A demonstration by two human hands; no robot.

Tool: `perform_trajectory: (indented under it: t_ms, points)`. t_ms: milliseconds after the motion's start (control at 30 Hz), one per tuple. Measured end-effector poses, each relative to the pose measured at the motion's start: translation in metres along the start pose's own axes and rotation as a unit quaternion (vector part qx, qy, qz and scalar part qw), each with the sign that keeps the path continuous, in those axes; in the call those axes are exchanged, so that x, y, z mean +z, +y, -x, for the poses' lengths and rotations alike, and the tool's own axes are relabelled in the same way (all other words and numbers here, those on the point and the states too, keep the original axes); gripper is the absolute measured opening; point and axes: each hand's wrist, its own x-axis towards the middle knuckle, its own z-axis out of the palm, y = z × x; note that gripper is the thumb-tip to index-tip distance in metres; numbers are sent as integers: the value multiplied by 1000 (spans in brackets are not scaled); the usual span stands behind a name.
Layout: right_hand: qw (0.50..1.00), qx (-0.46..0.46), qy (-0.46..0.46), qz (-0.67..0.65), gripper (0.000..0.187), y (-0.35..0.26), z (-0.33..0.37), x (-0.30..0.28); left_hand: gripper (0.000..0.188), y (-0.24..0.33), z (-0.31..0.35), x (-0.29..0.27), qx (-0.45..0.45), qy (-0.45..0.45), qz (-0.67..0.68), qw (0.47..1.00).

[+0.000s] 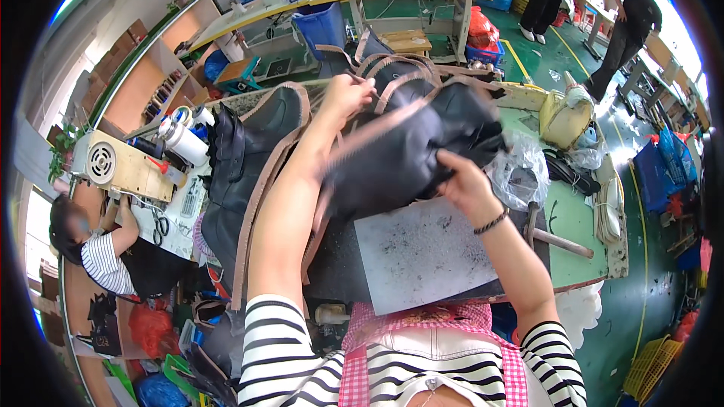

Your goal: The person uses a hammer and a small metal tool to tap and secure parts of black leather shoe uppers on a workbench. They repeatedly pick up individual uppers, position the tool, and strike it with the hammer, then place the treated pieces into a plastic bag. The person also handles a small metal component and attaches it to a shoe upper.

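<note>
Board (422, 256), pale and speckled, lies at lower centre, a hammer (562, 242) to its right. Mid-frame above it is a blurred, brown-edged black piece (400, 147); the right hand (466, 183) is clamped on its right side, while the left hand (348, 96), upper centre, is curled, on what I cannot tell. Beyond, near the top, stands a blue bin (320, 29).

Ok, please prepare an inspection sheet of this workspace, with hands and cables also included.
Surface: pale green worktable, bearing a speckled white rectangular sheet.
Job's things: black leather-like piece with tan edging, motion-blurred; similar black pieces at its left.
Clutter: hammer-like tool with wooden handle; clear plastic bag.
Grips: left grip looks closed, its hold unclear; right grip holds the blurred piece.
Cables: nothing seen clearly.
Surroundings: co-worker in striped top beside a cream boxy machine.
</note>
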Motion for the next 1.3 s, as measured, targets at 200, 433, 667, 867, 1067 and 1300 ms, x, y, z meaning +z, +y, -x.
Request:
perform_trajectory:
  t_ms: [200, 433, 667, 867, 1067, 1300]
  points:
    - [984, 173, 4, 51, 49, 8, 36, 21, 21, 15, -24, -50, 41, 12, -146, 988]
    - [978, 160, -70, -114, 54, 59, 18, 34, 21, -56, -102, -51, 96, 55, -304, 946]
    - [970, 111, -27, -214, 56, 87, 11, 39, 21, -21, -126, -3, 282, 83, -385, 875]
    - [960, 164, -43, -222, 71, 87, 14, 47, 82, -2, -141, 35, 131, -15, -492, 861]
    - [960, 101, -21, -261, 70, 103, -9, 40, 79, -18, -139, 25, 61, -78, -504, 858]
    - [945, 90, -60, -308, 57, 102, -16, 41, 45, -14, -90, 33, 266, -37, -502, 822]
